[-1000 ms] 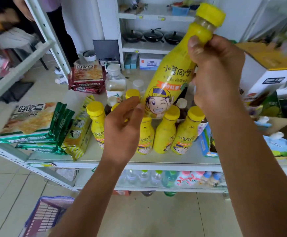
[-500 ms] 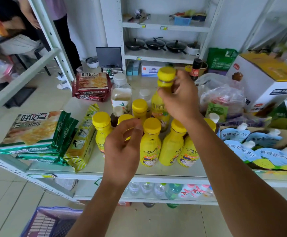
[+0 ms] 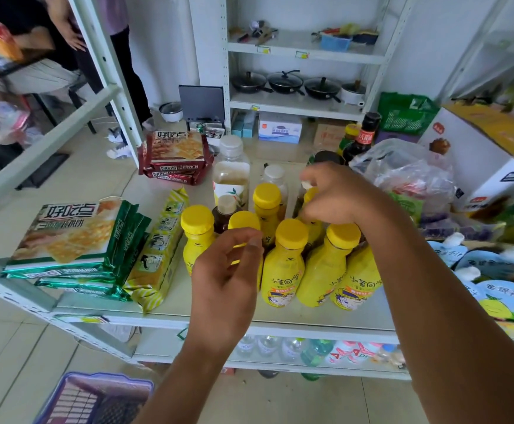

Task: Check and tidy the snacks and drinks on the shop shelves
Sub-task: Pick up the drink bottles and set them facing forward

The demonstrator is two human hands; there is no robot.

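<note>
the right hand [image 3: 338, 198] reaches over the back of a cluster of yellow-capped juice bottles [image 3: 289, 264] standing upright on the shop shelf [image 3: 280, 321]. its fingers curl down over the cap and neck of the rear juice bottle [image 3: 314, 232], holding it upright among the others, and the fingertips are blurred. the left hand [image 3: 228, 280] hovers in front of the cluster, just before a front-row cap, with fingers loosely bent and thumb and forefinger near each other, holding nothing. behind the cluster stands a white-capped tea bottle [image 3: 231, 179]. left of the bottles lie yellow-striped biscuit packs [image 3: 161, 249] and stacked green biscuit packs [image 3: 69, 240]; red biscuit packs [image 3: 176, 154] sit farther back. a clear plastic bag [image 3: 402, 175] and blue drink pouches [image 3: 494, 270] lie to the right. a purple basket [image 3: 96, 399] is on the floor below.
</note>
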